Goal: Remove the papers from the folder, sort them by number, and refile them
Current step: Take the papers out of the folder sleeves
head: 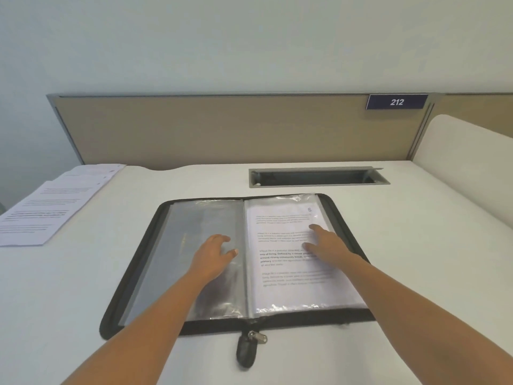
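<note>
While the left hand [215,252] lies flat on the empty left sleeve [194,218], the right hand [326,243] rests on the right sleeve over the paper [280,273] marked 8 [309,209]. Both hands have their fingers [316,227] extended and spread, and neither grips anything. The folder [291,316] lies open and flat at the centre of the desk [83,287], with its zip pull [245,354] hanging toward the person.

Step in hand, as judged: taking sheet 8 out of its sleeve, since the facing sleeve looks empty and a stack [47,207] of loose sheets lies at the desk's far left. To do it well, the left hand should hold the folder down near the spine. The right fingers should slide to the sleeve's open edge, pinch the paper alone and draw it straight out along the sleeve. Which edge is open cannot be told. The plastic looks slack and crinkled, so a skewed pull could crease the sheet or lift the whole leaf.

Edges and room: bare desk lies between folder and stack, giving a low, unobstructed path leftward. The stack overhangs or meets the desk's left edge, so added sheets should be set squarely. Beyond the folder an open cable slot [319,177] sits near its top edge, and a partition [222,129] closes the back.
</note>
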The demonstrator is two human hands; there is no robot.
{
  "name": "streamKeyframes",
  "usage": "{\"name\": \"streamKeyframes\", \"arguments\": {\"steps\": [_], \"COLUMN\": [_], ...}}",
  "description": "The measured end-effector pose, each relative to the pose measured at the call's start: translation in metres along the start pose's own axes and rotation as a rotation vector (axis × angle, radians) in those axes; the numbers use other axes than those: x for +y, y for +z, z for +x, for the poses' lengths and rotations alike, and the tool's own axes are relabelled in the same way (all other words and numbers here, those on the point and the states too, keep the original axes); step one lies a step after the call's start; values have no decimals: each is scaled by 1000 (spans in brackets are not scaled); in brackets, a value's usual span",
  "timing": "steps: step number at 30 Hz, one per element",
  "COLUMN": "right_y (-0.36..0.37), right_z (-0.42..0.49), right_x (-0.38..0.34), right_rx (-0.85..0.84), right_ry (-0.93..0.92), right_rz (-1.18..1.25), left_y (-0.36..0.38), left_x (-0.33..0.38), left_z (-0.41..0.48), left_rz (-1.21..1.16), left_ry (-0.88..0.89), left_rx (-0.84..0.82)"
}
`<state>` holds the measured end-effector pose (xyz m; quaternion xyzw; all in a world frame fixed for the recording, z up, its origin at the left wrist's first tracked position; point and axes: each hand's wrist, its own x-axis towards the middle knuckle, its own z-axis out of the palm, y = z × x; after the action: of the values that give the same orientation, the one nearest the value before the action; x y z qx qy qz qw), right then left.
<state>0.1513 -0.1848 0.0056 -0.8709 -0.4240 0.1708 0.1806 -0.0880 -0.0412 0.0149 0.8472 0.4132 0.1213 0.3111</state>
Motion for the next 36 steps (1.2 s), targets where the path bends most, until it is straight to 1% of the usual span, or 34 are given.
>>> {"name": "streamKeyframes", "arguments": {"steps": [2,5,7,8,9,12,14,17,20,23,26,27,29,31,33,34,36], "right_y": [-1,-3,-3,-2,-2,-8,-15,-21,-20,-14,-8,-7,-4,0,6,9,14], "right_z": [0,2,4,5,6,6,3,-2,-4,-2,0,1,4,5,9,11,16], "right_x": [-5,-18,-28,-32,-36,-55,-71,-93,-107,-115,-116,-116,-112,-103,-88,-80,-67], "right_rx": [33,79,92,90,85,28,-33,-227,-425,-506,-482,-444,-313,-166,-75,-45,11], "right_ry": [-33,-66,-47,-27,3,107,144,116,25,-3,-22,-22,-6,-13,-43,-52,-80], "right_rz": [-47,-141,-107,-53,51,519,775,1098,1266,1368,1360,1339,1238,1002,775,690,484], "left_y": [2,2,2,2,2,1,0,-5,-8,-10,-17,-21,-32,-46,-61,-67,-75], "left_x": [11,28,36,40,44,54,63,77,84,75,60,54,37,16,-8,-20,-43], "left_z": [-2,-3,-2,-2,-2,1,4,5,4,6,9,10,15,17,17,17,15], "left_rz": [-66,-239,-344,-384,-412,-453,-465,-519,-651,-676,-681,-675,-657,-633,-582,-513,-279], "left_ry": [-30,-101,-138,-152,-163,-179,-173,-200,-274,-312,-362,-374,-392,-420,-466,-493,-538], "left_rx": [14,41,20,-6,-36,-131,-168,-156,-167,-99,-24,3,54,86,110,138,198]}}
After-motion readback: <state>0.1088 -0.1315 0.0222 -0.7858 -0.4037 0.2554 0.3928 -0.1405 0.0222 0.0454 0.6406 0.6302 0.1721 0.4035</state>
